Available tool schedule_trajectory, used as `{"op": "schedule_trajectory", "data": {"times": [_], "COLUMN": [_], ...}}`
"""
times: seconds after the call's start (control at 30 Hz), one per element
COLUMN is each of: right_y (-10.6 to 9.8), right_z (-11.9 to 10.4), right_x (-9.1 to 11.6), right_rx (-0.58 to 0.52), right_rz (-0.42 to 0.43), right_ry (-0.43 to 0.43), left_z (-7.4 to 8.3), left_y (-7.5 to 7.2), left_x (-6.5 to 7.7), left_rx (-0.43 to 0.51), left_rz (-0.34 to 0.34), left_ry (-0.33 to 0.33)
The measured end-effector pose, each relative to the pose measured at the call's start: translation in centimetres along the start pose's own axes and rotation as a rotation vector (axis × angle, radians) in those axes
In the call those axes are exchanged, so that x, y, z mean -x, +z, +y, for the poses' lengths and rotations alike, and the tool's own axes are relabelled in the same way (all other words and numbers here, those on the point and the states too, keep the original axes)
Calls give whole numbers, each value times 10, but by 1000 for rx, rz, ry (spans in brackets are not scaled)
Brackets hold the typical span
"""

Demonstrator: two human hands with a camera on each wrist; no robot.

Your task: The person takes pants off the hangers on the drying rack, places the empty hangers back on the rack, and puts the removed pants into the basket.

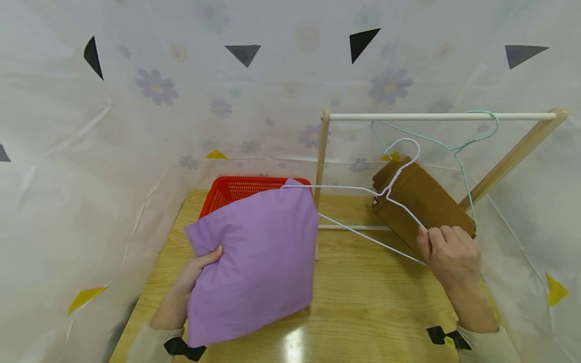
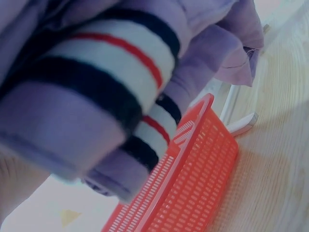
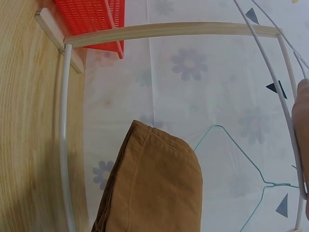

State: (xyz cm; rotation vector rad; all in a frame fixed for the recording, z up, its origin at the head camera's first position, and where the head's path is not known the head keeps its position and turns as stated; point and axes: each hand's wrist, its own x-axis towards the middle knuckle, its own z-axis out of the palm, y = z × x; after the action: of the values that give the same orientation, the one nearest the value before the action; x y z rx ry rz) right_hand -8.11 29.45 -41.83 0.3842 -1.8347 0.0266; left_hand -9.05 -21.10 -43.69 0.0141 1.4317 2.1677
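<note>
Garment of lavender fabric, banded in navy, white and red, hangs gripped in a left hand to the front left of a wooden clothes rack. Before the rack, a right hand grips the corner of a white hanger, whose other end crosses the fabric. Brown trousers-like cloth drapes over a mint-green hanger on the rack; left of it sits a red basket.

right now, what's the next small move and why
I'd probably ease the purple garment further through the white hanger: the left hand holds the garment, the right hand grips the hanger, and the garment's top corner sits behind the hanger's upper wire while its front hides part of the lower bar.
</note>
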Motion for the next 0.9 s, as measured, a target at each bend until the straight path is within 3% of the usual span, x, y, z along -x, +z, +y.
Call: {"op": "schedule_trajectory", "data": {"times": [0.23,0.5,0.77,0.9], "right_y": [-1,-3,-5,-6], "right_z": [1,1,0,-1], "right_x": [1,3,5,5], "right_rx": [13,2,-9,-20], "right_rz": [16,17,11,9], "right_ry": [10,15,20,18], "left_z": [4,11,20,25], "left_y": [-3,-8,1,7], "left_x": [9,11,5,-2], "left_rx": [-26,129,241,273], "left_rz": [114,10,57,56], "left_ry": [-21,14,130,145]}}
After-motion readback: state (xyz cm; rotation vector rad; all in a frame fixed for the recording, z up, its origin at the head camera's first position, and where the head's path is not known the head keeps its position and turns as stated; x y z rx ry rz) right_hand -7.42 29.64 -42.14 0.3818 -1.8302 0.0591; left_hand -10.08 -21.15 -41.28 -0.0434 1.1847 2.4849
